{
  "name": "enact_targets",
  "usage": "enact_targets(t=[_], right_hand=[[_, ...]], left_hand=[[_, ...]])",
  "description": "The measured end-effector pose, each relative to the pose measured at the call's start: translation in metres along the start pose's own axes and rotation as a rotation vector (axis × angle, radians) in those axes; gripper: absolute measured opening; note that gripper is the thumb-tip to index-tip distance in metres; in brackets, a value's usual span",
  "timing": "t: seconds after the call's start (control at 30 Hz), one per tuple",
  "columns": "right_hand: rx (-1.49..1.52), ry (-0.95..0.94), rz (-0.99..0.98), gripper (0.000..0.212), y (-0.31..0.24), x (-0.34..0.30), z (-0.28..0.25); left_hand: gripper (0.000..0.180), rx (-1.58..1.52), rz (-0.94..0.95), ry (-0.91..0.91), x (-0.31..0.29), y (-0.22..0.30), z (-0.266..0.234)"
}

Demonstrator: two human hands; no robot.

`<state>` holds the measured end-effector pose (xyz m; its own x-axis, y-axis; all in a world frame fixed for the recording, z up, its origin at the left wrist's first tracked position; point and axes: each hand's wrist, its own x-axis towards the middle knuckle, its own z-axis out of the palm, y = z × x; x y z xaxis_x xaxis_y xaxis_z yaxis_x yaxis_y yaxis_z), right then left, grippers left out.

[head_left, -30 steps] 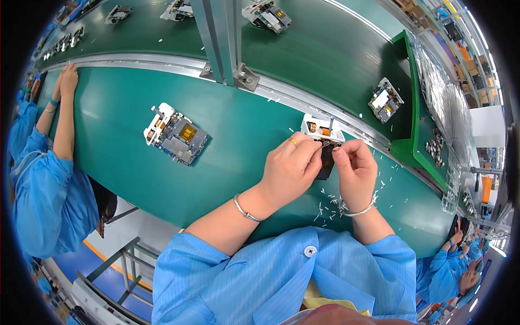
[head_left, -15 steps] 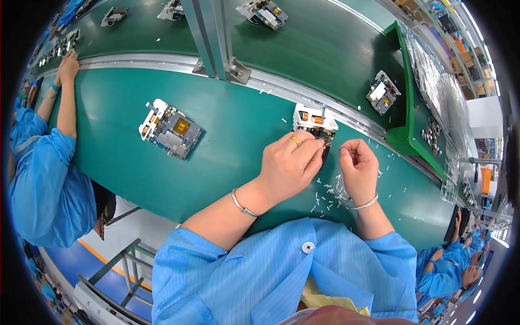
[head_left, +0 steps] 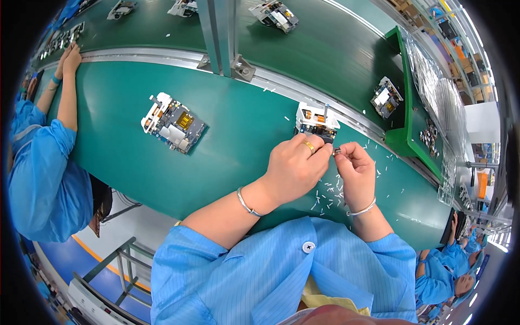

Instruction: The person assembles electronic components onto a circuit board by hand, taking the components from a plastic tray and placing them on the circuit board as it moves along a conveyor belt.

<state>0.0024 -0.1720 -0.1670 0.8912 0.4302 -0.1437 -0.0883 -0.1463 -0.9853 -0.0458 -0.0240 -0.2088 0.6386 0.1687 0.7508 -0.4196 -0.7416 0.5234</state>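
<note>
A circuit board module (head_left: pixel 316 115) with a white plastic frame and copper-coloured coils lies on the green bench beyond my hands. My left hand (head_left: pixel 298 169), with a gold ring, is at the module's near edge, its fingers closed; what they hold is hidden. Just to the right, my right hand (head_left: pixel 357 176) pinches a small dark part (head_left: pixel 337 151) between thumb and finger, close to the left fingertips. Short white strips (head_left: pixel 328 190) are scattered beneath and around the hands. A similar module (head_left: pixel 174 125) lies farther left on the bench.
Behind the bench, a metal rail and upright post (head_left: pixel 219 40) border a green conveyor (head_left: pixel 325 57) carrying several modules. A green-edged tray (head_left: pixel 400 132) with clear plastic packaging stands at right. A co-worker's sleeve (head_left: pixel 49 184) is at left; other people sit at lower right.
My right hand has moved slightly left toward my left fingertips, and a small dark part now shows in its pinch. The view has shifted a little.
</note>
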Motion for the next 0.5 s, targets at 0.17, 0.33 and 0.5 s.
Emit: enact_targets(t=[0.17,0.33,0.5], right_hand=[[0.058,-0.097,0.046,0.004,0.005,-0.001,-0.006],[0.12,-0.059,0.061,0.005,-0.001,0.005,0.004],[0.077,-0.011,0.054,0.003,0.004,0.005,-0.001]], left_hand=[[0.026,0.011,-0.018,0.021,0.0,-0.003,-0.001],[0.025,0.054,0.001,-0.001,-0.001,-0.003,0.001],[0.02,0.039,-0.02,0.016,-0.001,-0.004,0.003]])
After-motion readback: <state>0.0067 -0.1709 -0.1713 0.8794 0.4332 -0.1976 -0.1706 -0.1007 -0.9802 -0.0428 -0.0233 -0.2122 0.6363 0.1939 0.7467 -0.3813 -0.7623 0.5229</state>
